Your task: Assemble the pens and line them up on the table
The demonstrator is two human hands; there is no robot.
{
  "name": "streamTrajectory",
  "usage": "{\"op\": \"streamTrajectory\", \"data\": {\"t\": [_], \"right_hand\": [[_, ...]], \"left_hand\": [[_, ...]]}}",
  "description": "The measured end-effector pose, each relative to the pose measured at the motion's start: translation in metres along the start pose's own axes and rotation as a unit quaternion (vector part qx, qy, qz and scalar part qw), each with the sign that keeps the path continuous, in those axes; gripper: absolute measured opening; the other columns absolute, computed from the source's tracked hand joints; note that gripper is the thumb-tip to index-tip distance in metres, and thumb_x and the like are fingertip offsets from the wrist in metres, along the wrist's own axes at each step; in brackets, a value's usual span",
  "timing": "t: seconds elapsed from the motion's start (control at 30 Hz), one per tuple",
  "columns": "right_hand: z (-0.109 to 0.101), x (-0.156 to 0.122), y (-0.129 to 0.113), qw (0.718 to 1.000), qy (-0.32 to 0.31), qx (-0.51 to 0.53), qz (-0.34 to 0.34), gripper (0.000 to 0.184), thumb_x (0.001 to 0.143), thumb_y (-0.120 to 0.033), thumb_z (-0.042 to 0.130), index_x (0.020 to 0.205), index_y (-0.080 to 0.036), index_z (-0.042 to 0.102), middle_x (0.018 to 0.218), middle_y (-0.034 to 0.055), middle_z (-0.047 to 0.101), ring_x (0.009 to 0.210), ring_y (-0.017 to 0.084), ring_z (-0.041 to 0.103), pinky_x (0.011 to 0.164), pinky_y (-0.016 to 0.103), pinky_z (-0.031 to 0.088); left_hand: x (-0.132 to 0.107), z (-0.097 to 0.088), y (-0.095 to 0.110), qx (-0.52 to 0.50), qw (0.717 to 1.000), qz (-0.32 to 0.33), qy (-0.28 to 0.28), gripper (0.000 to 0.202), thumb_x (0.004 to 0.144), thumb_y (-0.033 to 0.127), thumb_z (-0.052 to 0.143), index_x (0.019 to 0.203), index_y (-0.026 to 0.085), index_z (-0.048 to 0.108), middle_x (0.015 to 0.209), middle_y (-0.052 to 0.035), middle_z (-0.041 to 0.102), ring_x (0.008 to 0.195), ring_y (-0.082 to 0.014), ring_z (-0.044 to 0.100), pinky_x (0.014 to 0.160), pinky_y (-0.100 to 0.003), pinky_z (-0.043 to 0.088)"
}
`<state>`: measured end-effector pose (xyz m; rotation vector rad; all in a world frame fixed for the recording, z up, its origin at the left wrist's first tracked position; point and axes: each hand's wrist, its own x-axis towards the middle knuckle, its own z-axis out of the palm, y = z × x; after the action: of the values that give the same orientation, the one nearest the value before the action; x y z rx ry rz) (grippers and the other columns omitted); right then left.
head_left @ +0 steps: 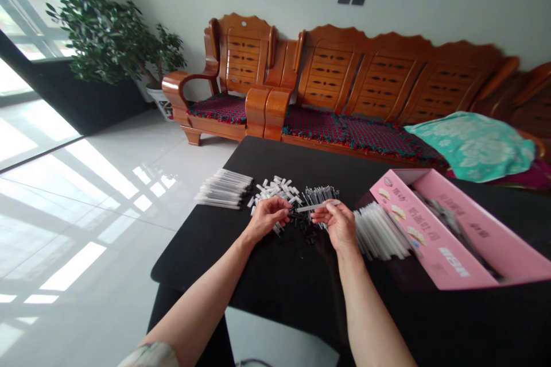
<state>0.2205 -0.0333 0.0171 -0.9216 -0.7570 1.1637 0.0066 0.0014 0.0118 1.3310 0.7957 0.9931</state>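
Note:
My right hand (338, 224) pinches a slim, whitish translucent pen barrel (310, 207), which points left toward my other hand. The fingers of my left hand (271, 215) are pinched together beside the barrel's free end; whatever they hold is too small to make out. Between and behind the hands lie a heap of short white pen caps (279, 186) and a bundle of thin dark-and-clear pen refills (321, 193). Small black pieces (306, 232) are scattered just below. Right of my right hand is a row of translucent barrels (381, 232). Finished-looking white pens (224, 188) are stacked at left.
Everything rests on a black table (206, 246) with a rounded near corner. An open pink box (419, 229) stands at right, dark items inside. Beyond are a wooden sofa (383, 77), a wooden armchair (243, 57), a turquoise cloth (477, 146) and a potted plant (112, 34).

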Motion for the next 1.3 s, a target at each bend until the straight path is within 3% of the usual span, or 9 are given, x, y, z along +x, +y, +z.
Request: {"op": "streamTrajectory", "data": {"t": [0.1, 0.23, 0.47, 0.63, 0.77, 0.9, 1.03, 1.17, 1.3], "right_hand": [[-0.002, 0.001, 0.002, 1.000, 0.013, -0.001, -0.009, 0.020, 0.072, -0.029, 0.072, 0.083, -0.016, 0.063, 0.064, 0.0064, 0.074, 0.054, 0.024, 0.072, 0.047, 0.032, 0.060], [-0.005, 0.003, 0.004, 0.999, 0.046, -0.002, -0.020, 0.020, 0.070, -0.030, 0.072, 0.080, -0.015, 0.063, 0.061, 0.0063, 0.073, 0.051, 0.025, 0.071, 0.043, 0.032, 0.058], [-0.022, 0.010, -0.004, 0.989, 0.113, 0.063, -0.067, 0.016, 0.067, -0.026, 0.068, 0.078, -0.015, 0.065, 0.059, 0.0049, 0.072, 0.049, 0.021, 0.070, 0.045, 0.029, 0.058], [-0.045, 0.014, -0.013, 0.982, 0.130, 0.108, -0.079, 0.013, 0.068, -0.025, 0.065, 0.075, -0.014, 0.067, 0.060, 0.0047, 0.073, 0.051, 0.019, 0.071, 0.048, 0.027, 0.058], [-0.052, 0.014, -0.015, 0.981, 0.134, 0.111, -0.082, 0.010, 0.069, -0.024, 0.065, 0.075, -0.015, 0.067, 0.061, 0.0038, 0.073, 0.052, 0.018, 0.071, 0.049, 0.027, 0.058], [-0.049, 0.013, -0.012, 0.983, 0.126, 0.107, -0.082, 0.011, 0.069, -0.023, 0.065, 0.076, -0.015, 0.067, 0.061, 0.0039, 0.073, 0.052, 0.018, 0.070, 0.049, 0.027, 0.058], [-0.047, 0.014, -0.009, 0.984, 0.120, 0.106, -0.079, 0.012, 0.069, -0.024, 0.066, 0.076, -0.015, 0.067, 0.061, 0.0040, 0.073, 0.050, 0.018, 0.070, 0.047, 0.027, 0.058], [-0.047, 0.015, -0.009, 0.983, 0.123, 0.108, -0.077, 0.013, 0.068, -0.025, 0.066, 0.076, -0.015, 0.067, 0.060, 0.0042, 0.073, 0.050, 0.019, 0.070, 0.047, 0.028, 0.058], [-0.045, 0.015, -0.010, 0.983, 0.122, 0.113, -0.072, 0.013, 0.067, -0.025, 0.066, 0.075, -0.014, 0.067, 0.059, 0.0050, 0.073, 0.050, 0.020, 0.070, 0.046, 0.028, 0.058]], "left_hand": [[-0.002, -0.001, -0.001, 0.160, 0.986, 0.029, 0.024, 0.025, 0.082, 0.035, 0.063, 0.093, 0.013, 0.068, 0.068, -0.0020, 0.063, 0.058, -0.0123, 0.058, 0.058, -0.023, 0.047], [-0.005, -0.001, -0.003, 0.400, 0.911, 0.098, 0.027, 0.016, 0.083, 0.023, 0.061, 0.092, 0.021, 0.074, 0.083, -0.0019, 0.067, 0.066, -0.0120, 0.058, 0.069, -0.024, 0.046], [-0.008, 0.011, 0.005, 0.436, 0.890, 0.134, -0.006, 0.018, 0.088, 0.020, 0.057, 0.097, 0.021, 0.073, 0.095, -0.0038, 0.066, 0.079, -0.0138, 0.061, 0.075, -0.024, 0.047], [-0.026, 0.064, 0.011, 0.396, 0.897, 0.160, -0.112, 0.019, 0.090, 0.020, 0.054, 0.093, 0.019, 0.072, 0.090, -0.0049, 0.066, 0.080, -0.0144, 0.063, 0.076, -0.023, 0.049], [-0.041, 0.116, 0.002, 0.458, 0.852, 0.153, -0.204, 0.015, 0.086, 0.028, 0.062, 0.095, 0.019, 0.069, 0.093, -0.0064, 0.064, 0.080, -0.0181, 0.064, 0.072, -0.026, 0.052], [-0.045, 0.139, -0.009, 0.506, 0.813, 0.147, -0.248, 0.014, 0.087, 0.018, 0.053, 0.087, 0.017, 0.067, 0.089, -0.0070, 0.063, 0.075, -0.0174, 0.063, 0.068, -0.026, 0.052], [-0.037, 0.122, -0.009, 0.490, 0.835, 0.145, -0.203, 0.014, 0.089, 0.021, 0.053, 0.089, 0.018, 0.067, 0.089, -0.0054, 0.063, 0.075, -0.0159, 0.063, 0.068, -0.025, 0.050], [-0.018, 0.075, 0.001, 0.487, 0.862, 0.117, -0.072, 0.014, 0.089, 0.020, 0.055, 0.092, 0.019, 0.069, 0.090, -0.0041, 0.064, 0.080, -0.0162, 0.063, 0.075, -0.025, 0.049], [-0.001, 0.035, 0.007, 0.519, 0.853, 0.060, 0.008, 0.014, 0.087, 0.020, 0.058, 0.092, 0.019, 0.071, 0.090, -0.0045, 0.065, 0.081, -0.0173, 0.063, 0.076, -0.026, 0.048]]}}
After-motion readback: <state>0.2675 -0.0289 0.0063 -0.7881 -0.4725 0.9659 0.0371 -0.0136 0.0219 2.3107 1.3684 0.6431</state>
